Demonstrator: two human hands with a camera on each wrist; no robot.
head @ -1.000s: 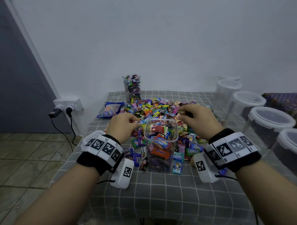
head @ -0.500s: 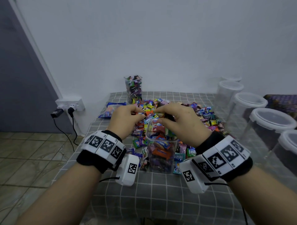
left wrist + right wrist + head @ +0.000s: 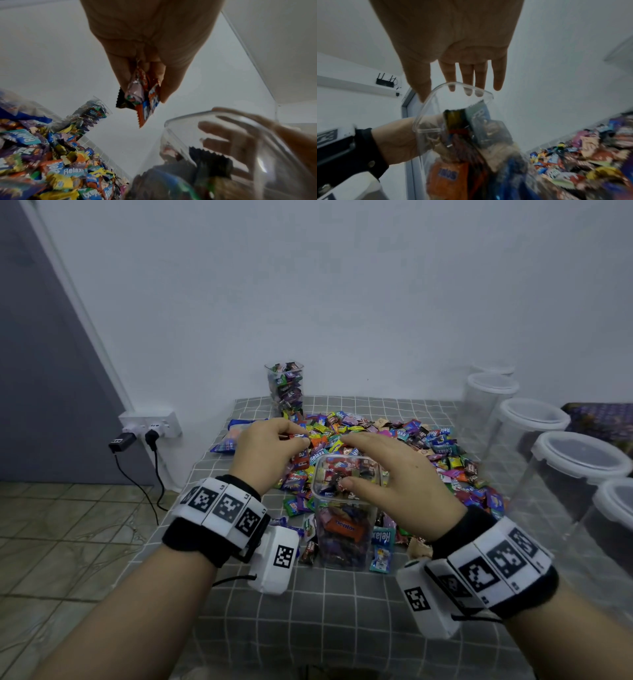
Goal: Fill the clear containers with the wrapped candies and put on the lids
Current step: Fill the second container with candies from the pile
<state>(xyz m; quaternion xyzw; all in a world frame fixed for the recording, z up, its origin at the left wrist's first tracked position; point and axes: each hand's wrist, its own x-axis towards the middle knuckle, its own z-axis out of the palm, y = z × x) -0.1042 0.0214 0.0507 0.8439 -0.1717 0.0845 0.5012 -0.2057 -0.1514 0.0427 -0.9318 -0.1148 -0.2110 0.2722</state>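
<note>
A clear square container [image 3: 346, 518] stands at the table's middle, nearly full of wrapped candies. My right hand [image 3: 383, 474] hovers flat over its mouth with fingers straight and empty; the right wrist view shows the spread fingers [image 3: 467, 75] just above the rim [image 3: 453, 86]. Left of the rim, my left hand [image 3: 274, 450] pinches a few wrapped candies [image 3: 142, 100] between thumb and fingers. A heap of loose candies [image 3: 394, 446] lies behind and beside the container.
A second clear container [image 3: 286, 386] full of candies stands at the back by the wall. Several lidded round tubs [image 3: 579, 460] line the right edge. A blue candy bag [image 3: 229, 436] lies at the left. A grey checked cloth [image 3: 308, 611] covers the table.
My right hand came over the container from the pile and spread its fingers, and what it held is gone from it. My left hand rose from the pile with candies and moved toward the rim.
</note>
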